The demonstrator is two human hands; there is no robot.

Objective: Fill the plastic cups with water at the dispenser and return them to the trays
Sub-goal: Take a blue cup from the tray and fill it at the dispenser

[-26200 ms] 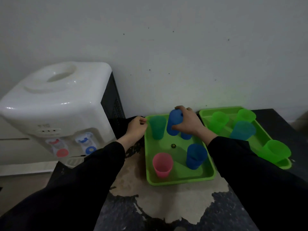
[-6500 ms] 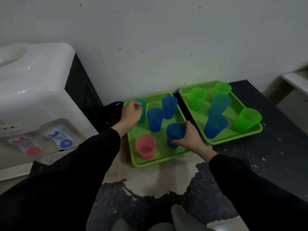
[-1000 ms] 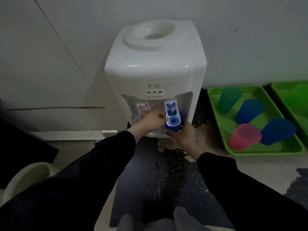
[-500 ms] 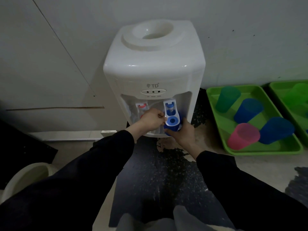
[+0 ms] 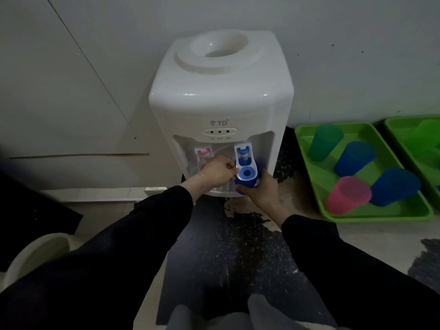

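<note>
We hold a cup at the white plastic water dispenser (image 5: 220,110) in mid-frame.

At right, the bright green plastic tray (image 5: 371,216) carries a teal, two blue and one pink translucent cup (image 5: 348,195); a second green tray (image 5: 400,134) is cut off by the frame edge. Our right hand (image 5: 260,189) wraps the blue plastic cup (image 5: 247,184) beneath the blue tap lever (image 5: 245,166), which hides most of it. Our left hand (image 5: 217,171), fingers curled, touches that lever's edge.

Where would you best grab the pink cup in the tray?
Grip the pink cup around its side wall, just below the rim, fingers coming from the front left. A blue cup crowds its right, while the tray in front is bare. It stands upright, mouth open, so keep it level.
</note>
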